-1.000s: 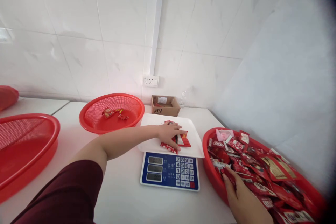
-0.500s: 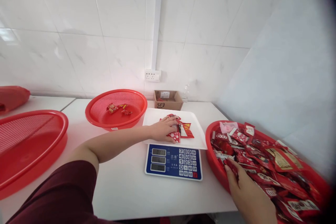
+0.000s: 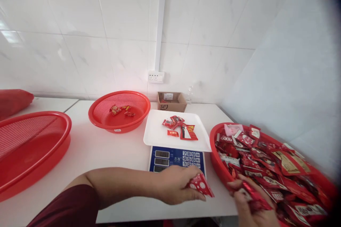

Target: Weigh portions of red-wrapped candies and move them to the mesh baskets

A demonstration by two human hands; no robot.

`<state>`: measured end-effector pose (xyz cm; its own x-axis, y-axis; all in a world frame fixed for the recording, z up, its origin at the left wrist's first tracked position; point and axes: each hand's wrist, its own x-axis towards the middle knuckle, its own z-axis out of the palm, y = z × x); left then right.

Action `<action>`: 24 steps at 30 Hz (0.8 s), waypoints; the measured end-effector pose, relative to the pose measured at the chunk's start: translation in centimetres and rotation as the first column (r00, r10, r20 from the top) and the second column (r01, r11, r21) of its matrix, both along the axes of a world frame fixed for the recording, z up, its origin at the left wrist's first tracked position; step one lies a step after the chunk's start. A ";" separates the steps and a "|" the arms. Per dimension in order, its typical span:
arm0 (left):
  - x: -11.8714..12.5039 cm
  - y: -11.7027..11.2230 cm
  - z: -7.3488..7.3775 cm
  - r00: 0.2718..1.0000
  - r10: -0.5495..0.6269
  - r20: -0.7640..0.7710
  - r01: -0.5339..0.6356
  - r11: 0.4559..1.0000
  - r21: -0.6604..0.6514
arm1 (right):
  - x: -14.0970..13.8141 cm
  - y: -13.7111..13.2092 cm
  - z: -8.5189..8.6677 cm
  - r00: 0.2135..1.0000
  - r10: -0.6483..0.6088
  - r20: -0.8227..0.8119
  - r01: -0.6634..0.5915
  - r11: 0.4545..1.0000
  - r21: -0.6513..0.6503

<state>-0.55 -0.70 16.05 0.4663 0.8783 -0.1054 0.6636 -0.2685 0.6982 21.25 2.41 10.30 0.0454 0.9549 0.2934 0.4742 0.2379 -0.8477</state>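
Observation:
My left hand (image 3: pixel 181 184) is closed on a red snack packet with white dots (image 3: pixel 201 185), held in front of the digital scale (image 3: pixel 176 156) and partly covering its keypad. My right hand (image 3: pixel 247 202), at the near rim of the right red basket (image 3: pixel 220 156), grips a shiny red snack packet (image 3: pixel 254 197); that hand is somewhat blurred. Several small red packets (image 3: pixel 189 132) lie on the scale's white tray (image 3: pixel 154 127). Many mixed red, pink and gold snack packets (image 3: pixel 266 163) fill the right basket.
A round red basket (image 3: pixel 93 117) holding a few small packets stands behind the scale to the left. Another red basket (image 3: pixel 66 127) is at far left, near a red bag (image 3: pixel 16 101). A small cardboard box (image 3: pixel 173 106) and a clear bottle (image 3: pixel 189 94) sit by the wall.
My left hand has left the scale tray and come nearer with the dotted packet. My right hand has lifted slightly with a red packet in it. Other packets remain on the tray.

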 end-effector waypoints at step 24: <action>-6.3 12.3 0.4 0.906 0.257 -0.337 -0.096 0.899 0.427 | 3.0 6.5 1.0 0.851 0.006 0.526 0.068 0.990 -0.122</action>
<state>-6.87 11.62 16.44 0.2950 0.9466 0.1298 0.9149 -0.3190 0.2475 24.21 8.88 11.33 -0.0491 0.9868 0.1545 0.8616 0.1201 -0.4932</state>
